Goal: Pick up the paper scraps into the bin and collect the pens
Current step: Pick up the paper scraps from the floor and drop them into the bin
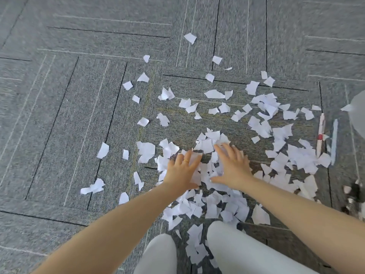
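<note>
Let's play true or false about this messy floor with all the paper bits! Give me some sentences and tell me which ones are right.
1. Both hands rest on the torn white paper scraps. True: the left hand and right hand lie spread on the pile.
2. The floor is shiny brown wood. False: it is grey carpet tiles.
3. A white pen with a red band lies on the floor to the right. True.
4. The right hand holds that pen. False: the pen lies apart from both hands.
5. The left hand wears a thin gold ring. True.
</note>
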The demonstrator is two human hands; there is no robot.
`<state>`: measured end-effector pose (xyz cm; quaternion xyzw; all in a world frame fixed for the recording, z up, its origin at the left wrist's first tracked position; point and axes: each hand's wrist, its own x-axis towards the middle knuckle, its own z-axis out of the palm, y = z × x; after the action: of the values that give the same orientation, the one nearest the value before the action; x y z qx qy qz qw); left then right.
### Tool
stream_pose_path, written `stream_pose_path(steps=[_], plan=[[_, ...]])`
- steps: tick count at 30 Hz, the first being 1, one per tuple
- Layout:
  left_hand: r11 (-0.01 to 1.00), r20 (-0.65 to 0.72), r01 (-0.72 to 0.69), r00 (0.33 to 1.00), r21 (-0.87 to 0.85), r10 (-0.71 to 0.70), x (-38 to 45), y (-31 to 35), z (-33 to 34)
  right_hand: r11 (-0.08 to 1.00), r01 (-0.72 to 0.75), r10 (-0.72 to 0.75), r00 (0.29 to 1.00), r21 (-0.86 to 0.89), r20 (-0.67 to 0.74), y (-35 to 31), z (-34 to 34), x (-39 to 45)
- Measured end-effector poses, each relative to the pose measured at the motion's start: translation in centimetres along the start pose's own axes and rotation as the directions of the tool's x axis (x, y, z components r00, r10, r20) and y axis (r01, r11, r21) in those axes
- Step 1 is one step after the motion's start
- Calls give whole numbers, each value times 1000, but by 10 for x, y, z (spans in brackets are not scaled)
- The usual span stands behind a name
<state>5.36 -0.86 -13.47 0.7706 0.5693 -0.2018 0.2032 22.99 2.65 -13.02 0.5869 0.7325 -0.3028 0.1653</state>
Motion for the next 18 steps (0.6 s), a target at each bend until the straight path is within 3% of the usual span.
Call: stream_pose_path(steps=[4, 8, 14, 18], plan=[[982, 35, -24, 999, -185, 31, -5, 2, 0, 996, 93, -93, 986, -4, -138, -13, 12, -5], [873, 58, 47, 998, -485, -22, -7, 1, -7, 971, 143, -126, 987, 191, -99, -8, 8, -9], [855, 64, 104, 995, -508, -83, 3, -12, -24, 979, 170, -172, 985, 114, 2, -5, 3, -8], [796, -23, 107, 988, -596, -150, 10, -13, -50, 920, 54, -51, 999, 387, -18, -2, -15, -9]])
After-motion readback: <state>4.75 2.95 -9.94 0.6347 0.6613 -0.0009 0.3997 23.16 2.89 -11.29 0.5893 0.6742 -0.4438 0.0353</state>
